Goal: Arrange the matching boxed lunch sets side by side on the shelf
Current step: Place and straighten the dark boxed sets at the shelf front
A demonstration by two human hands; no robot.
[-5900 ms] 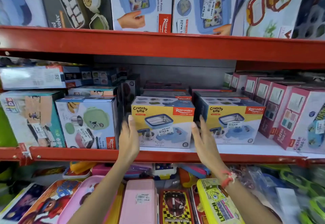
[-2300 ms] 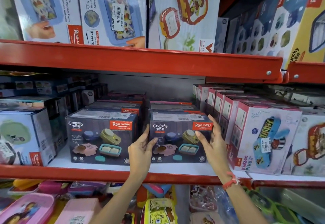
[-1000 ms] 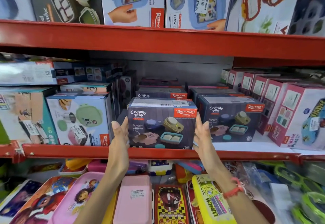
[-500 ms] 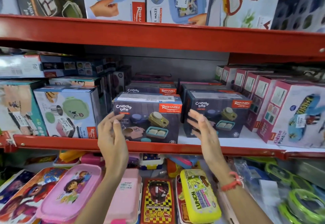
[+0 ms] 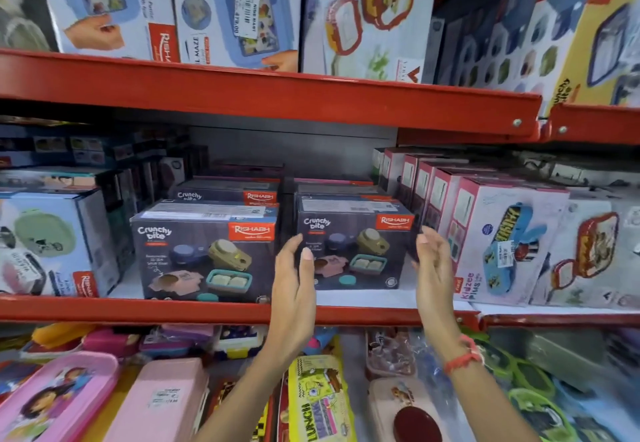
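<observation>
Both hands raised with fingers spread, gripping nothing. Left hand [image 5: 294,289] hovering at the left front edge of the right Crunchy Bite box [image 5: 353,244], overlapping its corner in view; contact not determinable. Right hand [image 5: 434,265] flanking that box's right side, just beside the pink Kidzee box [image 5: 498,240]. Sitting on the red shelf [image 5: 207,310], right box set slightly further back than the matching left Crunchy Bite box [image 5: 204,251], narrow gap showing between them. Pink boxes crowding the right side; green-lunchbox carton [image 5: 52,244] standing left.
</observation>
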